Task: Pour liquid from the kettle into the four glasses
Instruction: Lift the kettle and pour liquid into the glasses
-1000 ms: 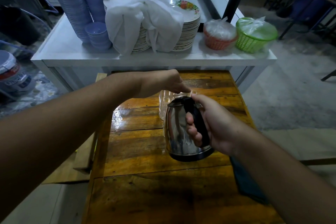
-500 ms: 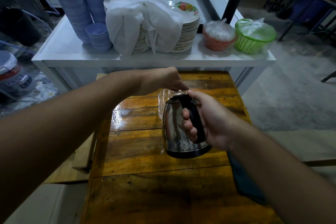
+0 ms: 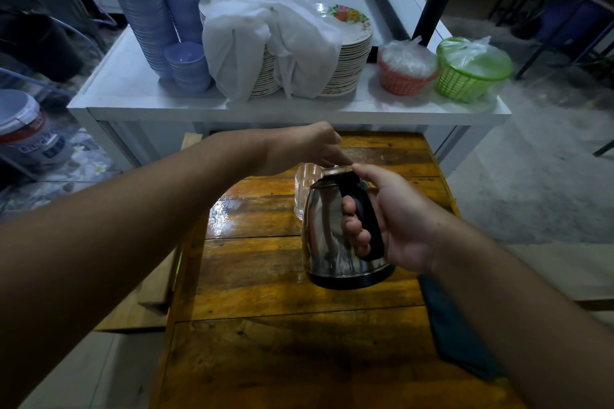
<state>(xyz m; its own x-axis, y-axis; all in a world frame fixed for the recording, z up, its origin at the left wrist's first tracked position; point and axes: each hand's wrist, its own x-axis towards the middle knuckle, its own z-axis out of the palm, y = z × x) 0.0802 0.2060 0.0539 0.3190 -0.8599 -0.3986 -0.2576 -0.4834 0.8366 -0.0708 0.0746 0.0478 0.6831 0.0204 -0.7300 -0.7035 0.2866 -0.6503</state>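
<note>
the right hand (image 3: 403,221) is closed around the black handle of the stainless steel kettle (image 3: 327,229), which is held clear of the wooden table (image 3: 299,342), above its middle boards and tipped slightly toward the far edge. the left hand (image 3: 305,148) reaches across with fingertips resting on the kettle lid (image 3: 334,172); it presses down and encloses nothing, and how far the fingers are curled cannot be told.

judged step: lining up the spout for a pour, lid steadied. one clear glass (image 3: 306,191) is visible just beyond the kettle, toward the far edge of the table; it appears empty, though the dim light leaves this uncertain. the other glasses are not visible, presumably hidden behind kettle and hands. no stream is seen.

the next move calls for bringing the spout over a rim and tilting further, slowly, since the kettle body blocks sight of the target.

surroundings: a wet patch (image 3: 229,216) on the boards near the left edge; a white counter (image 3: 133,100) beyond, carrying stacked blue bowls (image 3: 149,16), stacked plates (image 3: 349,56) under a white cloth (image 3: 265,36), an orange basket (image 3: 405,70) and a green basket (image 3: 471,70). none obstructs the pour.
</note>
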